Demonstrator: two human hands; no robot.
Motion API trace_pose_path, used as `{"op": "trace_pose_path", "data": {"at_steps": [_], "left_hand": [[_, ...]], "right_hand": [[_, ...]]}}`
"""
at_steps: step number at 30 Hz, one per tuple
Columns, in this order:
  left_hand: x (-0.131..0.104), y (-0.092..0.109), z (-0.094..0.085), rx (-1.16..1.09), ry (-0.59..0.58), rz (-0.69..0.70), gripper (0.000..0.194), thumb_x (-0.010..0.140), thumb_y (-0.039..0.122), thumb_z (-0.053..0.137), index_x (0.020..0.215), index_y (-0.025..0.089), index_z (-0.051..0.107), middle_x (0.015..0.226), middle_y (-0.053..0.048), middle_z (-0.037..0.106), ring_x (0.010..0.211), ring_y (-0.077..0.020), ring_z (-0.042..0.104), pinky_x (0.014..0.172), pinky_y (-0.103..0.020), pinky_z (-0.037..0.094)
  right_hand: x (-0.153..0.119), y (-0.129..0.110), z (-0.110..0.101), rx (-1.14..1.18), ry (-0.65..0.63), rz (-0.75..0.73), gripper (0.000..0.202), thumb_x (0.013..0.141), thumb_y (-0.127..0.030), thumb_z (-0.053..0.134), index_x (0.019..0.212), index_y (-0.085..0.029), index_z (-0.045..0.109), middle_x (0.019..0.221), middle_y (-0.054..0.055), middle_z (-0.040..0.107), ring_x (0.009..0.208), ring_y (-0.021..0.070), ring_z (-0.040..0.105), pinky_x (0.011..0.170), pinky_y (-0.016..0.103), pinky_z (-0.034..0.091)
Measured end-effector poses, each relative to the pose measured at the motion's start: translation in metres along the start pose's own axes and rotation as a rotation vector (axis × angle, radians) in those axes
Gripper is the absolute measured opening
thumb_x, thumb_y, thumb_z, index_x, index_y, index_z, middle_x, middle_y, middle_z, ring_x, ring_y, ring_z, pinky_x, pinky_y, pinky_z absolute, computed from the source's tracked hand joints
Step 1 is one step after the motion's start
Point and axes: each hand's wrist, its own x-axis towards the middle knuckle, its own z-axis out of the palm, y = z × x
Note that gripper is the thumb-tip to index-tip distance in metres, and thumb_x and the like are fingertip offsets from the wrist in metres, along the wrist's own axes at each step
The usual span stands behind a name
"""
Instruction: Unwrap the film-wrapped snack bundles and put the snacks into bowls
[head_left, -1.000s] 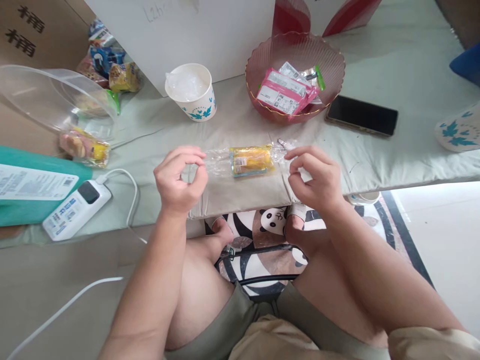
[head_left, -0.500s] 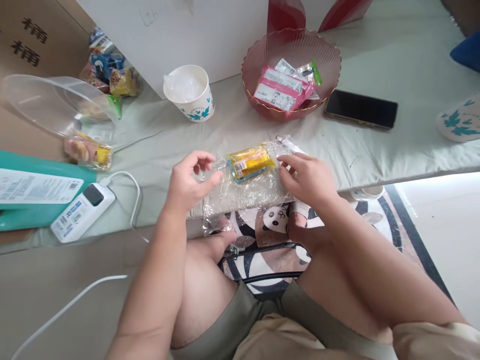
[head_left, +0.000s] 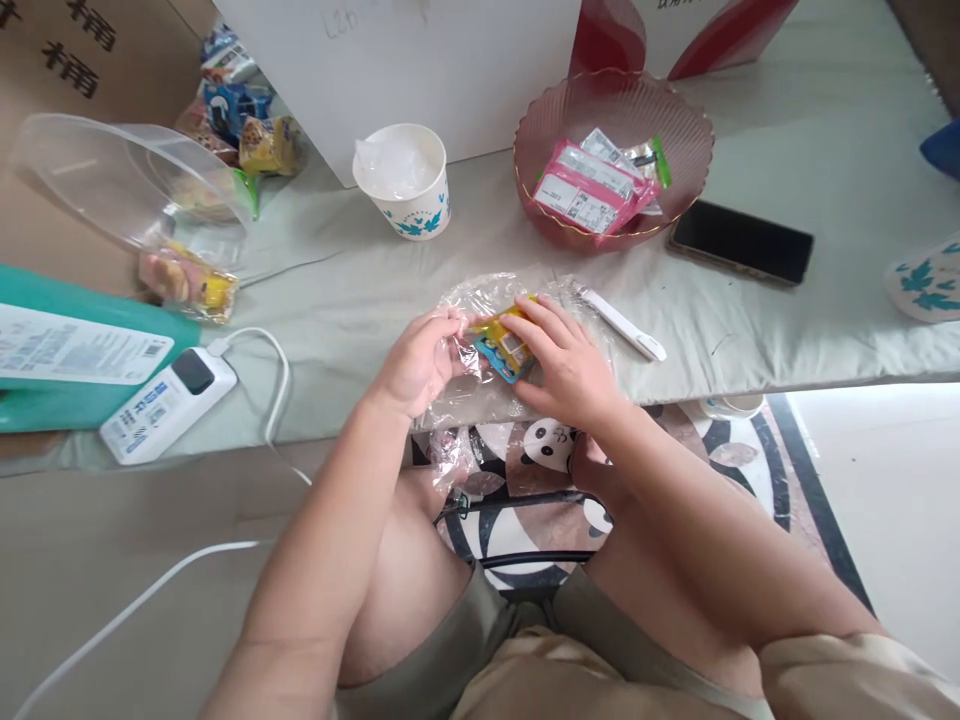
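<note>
Yellow-and-blue packet (head_left: 496, 352) sits at the front edge of the cloth-covered table (head_left: 322, 290), between both hands, tilted, blue side toward the person. Right hand (head_left: 566, 360) grasps packet: fingers laid across its top and right part, thumb by the near right corner. Left hand (head_left: 424, 360) at the packet's left end, fingers curled, thumb up close; can't tell if it grips packet or just film. Clear plastic film (head_left: 484, 290) spread under and around packet, part of it hanging over table edge.

White slim tool (head_left: 622, 325) lies just right of film, slanted, near right hand. Behind: reddish ribbed bowl (head_left: 688, 150) with pink-and-white packets (head_left: 592, 190) inside; dark phone (head_left: 742, 243) beside bowl, screen up. Paper cup (head_left: 412, 212), leaf print, upright, clear plastic in its mouth, left of bowl. Far left: white device (head_left: 169, 405) with cable (head_left: 283, 375) plugged in, next to teal container (head_left: 105, 325); wrapped snacks (head_left: 240, 110) farther back, against the cardboard box (head_left: 142, 60)
</note>
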Motion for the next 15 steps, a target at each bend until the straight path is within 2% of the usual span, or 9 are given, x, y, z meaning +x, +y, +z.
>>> {"op": "trace_pose_path", "data": {"at_steps": [1,3,5,6,11,15], "left_hand": [[-0.001,0.003,0.003,-0.056,-0.026,-0.040,0.022,0.068,0.038,0.062,0.073,0.022,0.048,0.096,-0.008,0.074,0.083,-0.0225,0.071,0.050,-0.026,0.050],[-0.002,0.006,0.005,-0.099,0.001,-0.100,0.024,0.065,0.038,0.061,0.073,0.023,0.043,0.096,-0.009,0.074,0.076,-0.0197,0.069,0.037,-0.018,0.028],[-0.001,0.007,0.005,-0.106,0.083,-0.141,0.027,0.062,0.038,0.061,0.073,0.023,0.041,0.095,-0.009,0.074,0.072,-0.0179,0.069,0.035,-0.018,0.011],[0.000,0.007,0.004,-0.104,0.126,-0.153,0.027,0.061,0.037,0.061,0.073,0.023,0.041,0.095,-0.009,0.074,0.071,-0.0178,0.070,0.035,-0.019,0.007],[0.003,0.008,-0.003,-0.074,0.224,-0.153,0.025,0.056,0.034,0.059,0.069,0.022,0.040,0.101,-0.010,0.076,0.075,-0.0192,0.074,0.037,-0.018,0.006],[0.003,0.009,-0.009,-0.062,0.280,-0.116,0.024,0.055,0.033,0.058,0.063,0.021,0.039,0.098,-0.011,0.076,0.070,-0.0160,0.072,0.037,-0.017,0.008]], "right_hand": [[0.001,0.000,0.002,0.017,0.009,0.016,0.072,0.079,-0.020,0.068,0.149,-0.028,0.050,0.160,0.010,0.049,0.153,0.0391,0.039,0.121,0.063,0.040],[0.003,0.001,0.003,0.073,0.049,0.042,0.070,0.081,-0.021,0.067,0.149,-0.027,0.049,0.159,0.012,0.050,0.151,0.0371,0.043,0.121,0.060,0.041],[0.005,0.003,0.003,0.144,0.087,0.056,0.063,0.085,-0.022,0.065,0.147,-0.026,0.050,0.154,0.013,0.054,0.145,0.0338,0.050,0.119,0.056,0.044],[0.005,0.004,0.003,0.177,0.092,0.057,0.061,0.086,-0.024,0.066,0.145,-0.025,0.051,0.152,0.014,0.056,0.142,0.0326,0.053,0.118,0.055,0.045],[0.005,0.009,-0.002,0.269,0.111,0.061,0.055,0.084,-0.030,0.073,0.137,-0.023,0.059,0.141,0.014,0.064,0.133,0.0312,0.060,0.115,0.052,0.049],[0.005,0.012,-0.008,0.357,0.156,0.152,0.050,0.088,-0.035,0.069,0.135,-0.022,0.060,0.135,0.014,0.068,0.126,0.0304,0.065,0.109,0.050,0.053]]}}
